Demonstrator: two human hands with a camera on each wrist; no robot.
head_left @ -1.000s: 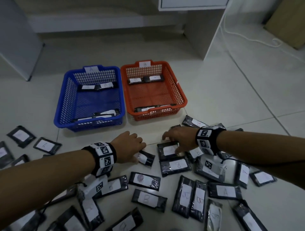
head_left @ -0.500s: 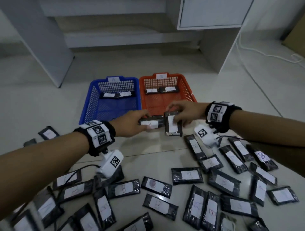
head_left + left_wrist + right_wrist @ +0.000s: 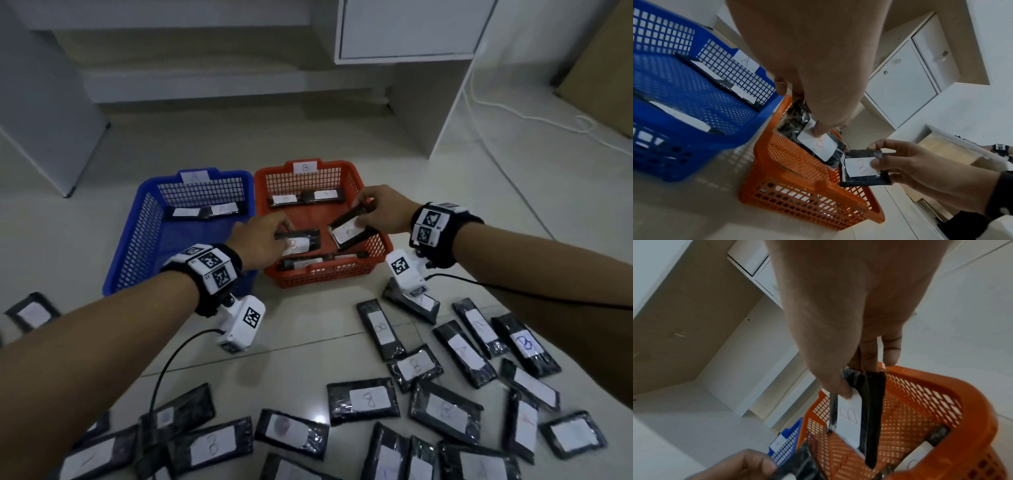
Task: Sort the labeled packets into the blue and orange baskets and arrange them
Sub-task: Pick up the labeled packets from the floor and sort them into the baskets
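Two black packets marked B, one pinched in the left hand, the other in the right hand, both above the orange basket at frame centre; blue basket touching its left side; loose packets across the floor below.

Orange basket: plastic mesh, moulded lattice walls, smooth thick rim, slight sheen. Blue basket: same perforated plastic. Basket tags: white paper, matt, handwritten.

Packets: black crinkled plastic film, glossy, catching light; each carries a matt white paper label. Packet in left hand and packet in right hand: wrinkled shiny wrap, paper label with red ink.

Floor: pale glazed tile, smooth, reflective. Wristbands: black cloth, printed white markers. Cabinet: white matt laminate.
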